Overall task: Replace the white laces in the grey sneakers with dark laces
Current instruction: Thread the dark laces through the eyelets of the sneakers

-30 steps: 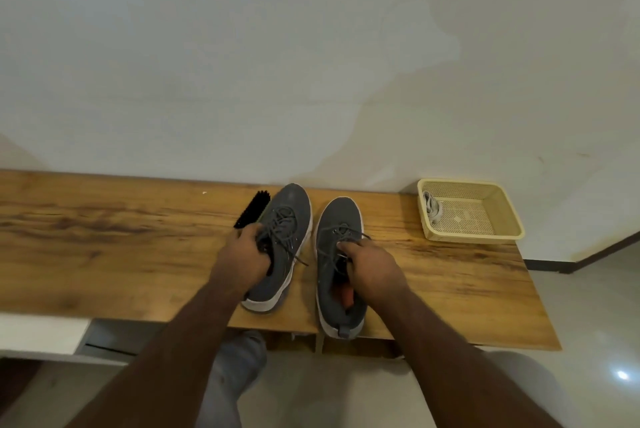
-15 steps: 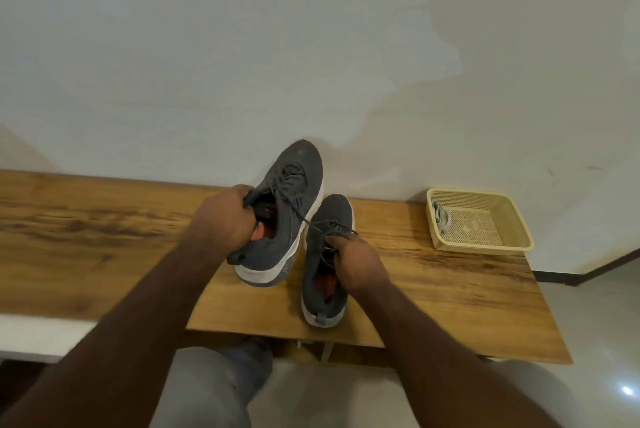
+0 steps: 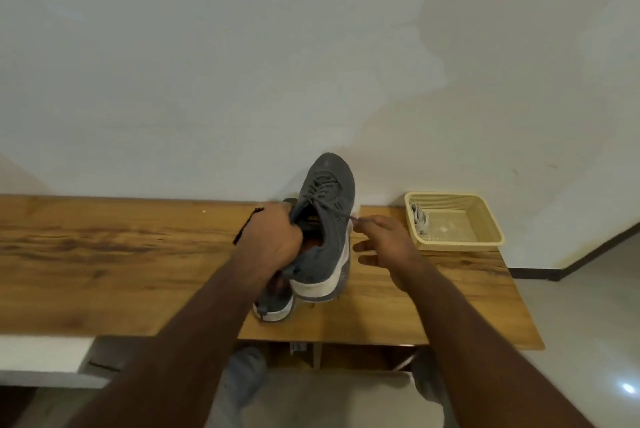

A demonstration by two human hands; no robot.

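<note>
gripping the raised grey sneaker (image 3: 327, 216) at its collar, left hand (image 3: 270, 237) holds it above the wooden table (image 3: 121, 264); right hand (image 3: 382, 240) pinches its dark lace end (image 3: 349, 217), remaining fingers spread; second sneaker (image 3: 273, 303) lies on the table beneath.

Left hand (image 3: 273, 240) grips raised sneaker (image 3: 325, 219); right hand (image 3: 382, 242) pinches lace end (image 3: 352, 218).

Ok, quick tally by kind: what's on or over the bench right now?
Grey sneakers: 2, one held up, one on the bench
Brush: 1, mostly hidden
Yellow basket: 1
White lace bundle: 1, in the basket
Total: 5
</note>
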